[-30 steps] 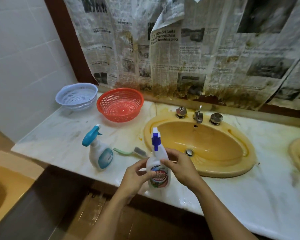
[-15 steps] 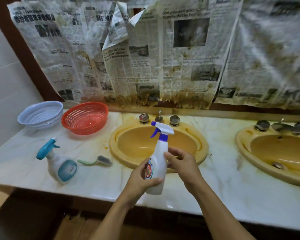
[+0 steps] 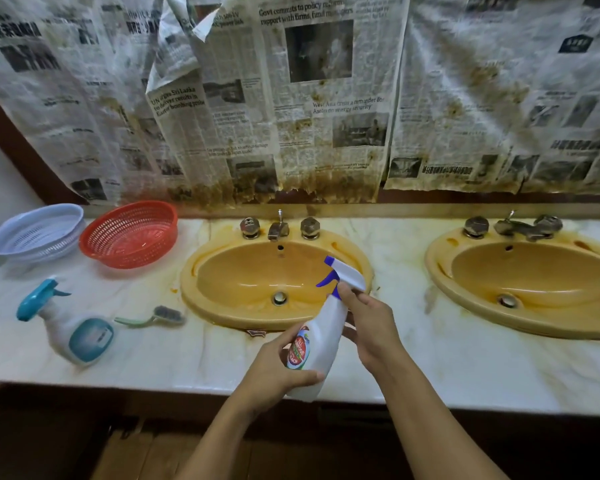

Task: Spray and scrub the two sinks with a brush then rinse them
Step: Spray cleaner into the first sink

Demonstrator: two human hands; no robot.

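Spray bottle (image 3: 327, 329), we judge light, stiff and slick: our left grip (image 3: 278, 370) wraps its belly, our right grip (image 3: 369, 329) curls round the neck above.

Slender left forearm (image 3: 236, 431) and right forearm (image 3: 426, 427) (both bare)

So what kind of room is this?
Probably a shared washroom: a left sink and a right sink with metal taps sit in one marble counter, with a scrub brush and a spray bottle out for cleaning.
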